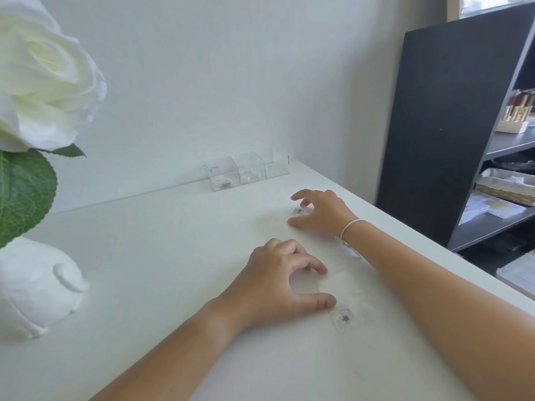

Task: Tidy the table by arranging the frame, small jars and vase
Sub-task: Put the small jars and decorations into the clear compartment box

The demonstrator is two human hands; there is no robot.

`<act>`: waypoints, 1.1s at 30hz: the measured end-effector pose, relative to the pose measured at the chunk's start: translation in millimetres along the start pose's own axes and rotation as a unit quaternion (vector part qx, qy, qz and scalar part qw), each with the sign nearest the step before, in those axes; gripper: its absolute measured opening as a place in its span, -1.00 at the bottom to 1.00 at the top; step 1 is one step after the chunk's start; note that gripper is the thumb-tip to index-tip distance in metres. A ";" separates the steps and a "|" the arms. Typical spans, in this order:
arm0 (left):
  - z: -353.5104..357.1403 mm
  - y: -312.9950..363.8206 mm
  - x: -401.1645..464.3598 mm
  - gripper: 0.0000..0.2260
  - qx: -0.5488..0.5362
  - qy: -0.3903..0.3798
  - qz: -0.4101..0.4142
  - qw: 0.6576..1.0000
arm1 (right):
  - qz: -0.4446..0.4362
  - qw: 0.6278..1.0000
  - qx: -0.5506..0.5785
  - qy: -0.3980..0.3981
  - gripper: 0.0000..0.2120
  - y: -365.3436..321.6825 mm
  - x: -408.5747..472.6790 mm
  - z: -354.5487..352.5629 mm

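Note:
A clear flat frame (343,282) lies on the white table (144,270). It is hard to make out apart from a small barcode label at its far corner and a dark star-shaped mark near its close end. My left hand (278,282) curls thumb and fingers onto the frame's left edge. At the far, labelled corner, my right hand (321,211) grips the frame. Three small clear square jars (250,172) stand in a row against the back wall. A white vase (34,285) with a white rose (40,76) fills the left edge.
A black shelf unit (448,125) stands right of the table, holding a wicker basket (506,189), papers and small bottles. The table's right edge runs diagonally just beyond my right forearm. A big green leaf (20,195) hangs over the vase.

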State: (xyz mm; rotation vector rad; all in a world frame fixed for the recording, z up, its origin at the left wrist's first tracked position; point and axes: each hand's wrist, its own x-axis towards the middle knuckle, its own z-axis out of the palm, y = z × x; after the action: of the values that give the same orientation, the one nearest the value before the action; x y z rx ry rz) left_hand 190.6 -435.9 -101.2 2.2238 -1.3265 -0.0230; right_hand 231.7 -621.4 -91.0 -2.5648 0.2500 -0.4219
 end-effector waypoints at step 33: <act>-28.8 -79.3 78.3 -0.81 -0.276 0.227 -0.140 0.923 | 0.058 0.931 0.324 0.156 -0.66 15.0 43.8 3.4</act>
State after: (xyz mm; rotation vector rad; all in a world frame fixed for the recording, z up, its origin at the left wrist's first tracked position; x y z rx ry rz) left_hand 303.2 -458.3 -93.2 1.7661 -0.6400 0.0125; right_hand 272.4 -643.7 -90.8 -1.8218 0.3116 -0.7288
